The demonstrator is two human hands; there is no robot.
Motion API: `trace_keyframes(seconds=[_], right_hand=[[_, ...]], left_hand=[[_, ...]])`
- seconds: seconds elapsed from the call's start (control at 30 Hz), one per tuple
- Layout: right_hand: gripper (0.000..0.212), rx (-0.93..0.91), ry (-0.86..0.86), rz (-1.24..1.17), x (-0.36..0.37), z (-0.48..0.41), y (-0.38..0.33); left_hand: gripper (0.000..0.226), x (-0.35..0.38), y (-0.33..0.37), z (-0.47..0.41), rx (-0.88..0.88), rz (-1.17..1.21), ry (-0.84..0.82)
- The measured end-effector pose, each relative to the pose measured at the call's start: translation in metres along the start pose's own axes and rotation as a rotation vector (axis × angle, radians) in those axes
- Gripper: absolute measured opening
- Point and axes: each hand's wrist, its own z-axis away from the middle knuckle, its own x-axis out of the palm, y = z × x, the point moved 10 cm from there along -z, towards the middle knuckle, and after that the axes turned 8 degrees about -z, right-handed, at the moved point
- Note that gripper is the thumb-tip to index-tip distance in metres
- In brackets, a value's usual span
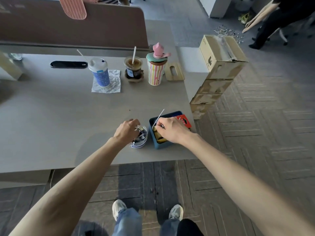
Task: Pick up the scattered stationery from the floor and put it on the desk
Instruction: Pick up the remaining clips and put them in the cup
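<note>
Grey table, near right corner: blue box, clear tub of binder clips just left of it. Left hand over tub mouth, fingers curled in; cannot tell if they hold anything. Right hand over box, fingers pinching thin white stick.

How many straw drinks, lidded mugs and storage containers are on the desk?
Straw drinks: 2, blue cup and coffee cup
Lidded mugs: 1, striped mug
Storage containers: 2, clear tub and blue box
Total: 5
</note>
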Motion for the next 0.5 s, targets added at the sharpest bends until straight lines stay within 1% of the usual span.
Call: trace_keyframes(seconds=[0.07,0.17,0.33,0.5], right_hand=[[0.021,0.003,-0.015,-0.007,0.005,-0.004,-0.001],[0.022,0.000,-0.036,0.013,0.012,-0.012,-0.010],[0.020,-0.033,-0.105,0.066,0.038,-0.035,-0.033],[0.020,-0.081,-0.147,0.207,0.071,-0.059,-0.051]], left_hand=[[0.030,-0.009,-0.005,0.005,0.018,0.010,0.061],[0.030,-0.019,-0.018,0.017,0.020,0.022,0.099],[0.032,-0.027,-0.043,0.044,-0.012,0.029,0.083],[0.034,-0.034,-0.071,0.070,-0.071,0.061,0.101]])
